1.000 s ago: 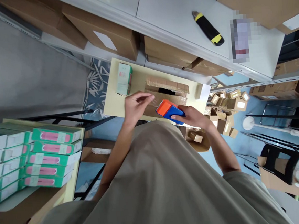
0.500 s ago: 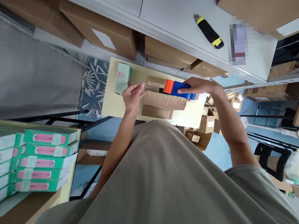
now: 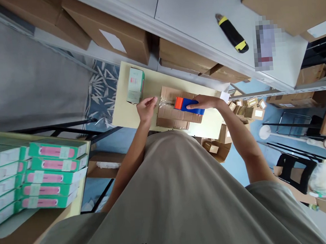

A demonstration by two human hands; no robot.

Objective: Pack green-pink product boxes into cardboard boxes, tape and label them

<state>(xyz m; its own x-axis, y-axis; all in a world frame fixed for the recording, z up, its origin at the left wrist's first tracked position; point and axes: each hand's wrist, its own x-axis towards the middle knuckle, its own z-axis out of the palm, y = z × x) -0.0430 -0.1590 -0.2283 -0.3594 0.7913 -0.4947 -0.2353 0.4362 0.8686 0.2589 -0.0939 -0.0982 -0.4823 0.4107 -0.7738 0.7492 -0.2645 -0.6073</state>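
My right hand (image 3: 203, 102) is wrapped round a blue and orange tape dispenser (image 3: 190, 105), held on or just over a brown cardboard box (image 3: 169, 116) with shiny clear tape along its left part. At the box's left edge is my left hand (image 3: 146, 108), its fingers pinched together. Whatever those fingertips hold, if anything, is too small to make out. Just beyond the left hand stands a white and green product box (image 3: 135, 86). All of these are on a pale yellow table (image 3: 122, 110).
A black and yellow utility knife (image 3: 232, 34) lies on the white shelf (image 3: 188, 11) above the table. Stacked green boxes with pink pictures (image 3: 50, 164) fill the left side. Open cartons (image 3: 220, 149) stand on the floor at right, and large cartons (image 3: 110, 32) sit under the shelf.
The tape dispenser has moved left and slightly nearer me in my right hand. My left hand has dropped slightly, its fingers more curled. The dark gap in the box's top no longer shows.
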